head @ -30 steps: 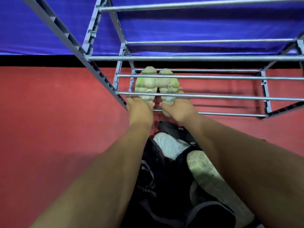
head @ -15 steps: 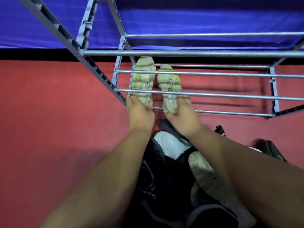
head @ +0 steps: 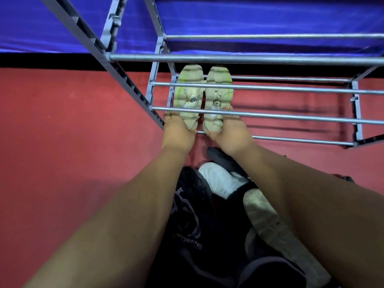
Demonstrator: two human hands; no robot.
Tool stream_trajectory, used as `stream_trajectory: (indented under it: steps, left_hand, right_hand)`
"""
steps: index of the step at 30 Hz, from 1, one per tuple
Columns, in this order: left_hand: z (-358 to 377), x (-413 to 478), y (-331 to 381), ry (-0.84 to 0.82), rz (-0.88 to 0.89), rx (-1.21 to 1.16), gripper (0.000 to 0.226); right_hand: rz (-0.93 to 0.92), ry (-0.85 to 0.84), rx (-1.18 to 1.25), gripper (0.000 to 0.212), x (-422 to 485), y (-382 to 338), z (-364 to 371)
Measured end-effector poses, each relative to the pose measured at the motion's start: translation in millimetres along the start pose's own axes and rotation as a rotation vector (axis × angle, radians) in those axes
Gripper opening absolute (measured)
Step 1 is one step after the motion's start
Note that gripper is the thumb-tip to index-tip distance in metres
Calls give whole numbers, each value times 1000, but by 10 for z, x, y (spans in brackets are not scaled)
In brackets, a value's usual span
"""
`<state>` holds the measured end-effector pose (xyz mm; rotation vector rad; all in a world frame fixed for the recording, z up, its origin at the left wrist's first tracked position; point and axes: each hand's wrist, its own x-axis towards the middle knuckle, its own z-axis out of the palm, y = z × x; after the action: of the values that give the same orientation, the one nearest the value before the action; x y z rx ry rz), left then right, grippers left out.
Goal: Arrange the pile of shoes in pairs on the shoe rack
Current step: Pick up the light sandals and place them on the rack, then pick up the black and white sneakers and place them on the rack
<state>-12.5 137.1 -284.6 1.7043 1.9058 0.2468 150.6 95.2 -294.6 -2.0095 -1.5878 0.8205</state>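
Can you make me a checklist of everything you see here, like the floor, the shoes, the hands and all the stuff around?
Surface: red floor.
Job's things: grey shoe rack; pale shoe pair side by side at the lowest rails' left end.
Clutter: shoe pile on the floor, black and white, unsorted.
Hands: left hand on the left shoe's heel, right hand on the right shoe's heel.
Cables: nothing seen.
Surroundings: blue sheet behind the rack.
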Motion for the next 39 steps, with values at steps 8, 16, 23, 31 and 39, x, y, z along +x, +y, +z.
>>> stream_trajectory:
  steps: [8,16,23,31,39]
  left_hand:
    - [31,-64,-29,60,-5,10,65]
    - [35,-146,3,101,-1,172,55]
    - [-77,-357,-78,134,156,232,51]
    - [-205,-808,-258,-140,-20,188,32]
    - [-514,-1295,-342,-561,-161,52,56]
  right_hand:
    - [-5,-28,-90,34,-66,42,17]
    - [-5,-91,-49,32,-63,2,-57]
    - [35,-175,24,35,-170,-22,-267]
    - [67,-84,-208,45,-721,62,-567]
    - [64,-242,-14,17,-1302,-403,-710]
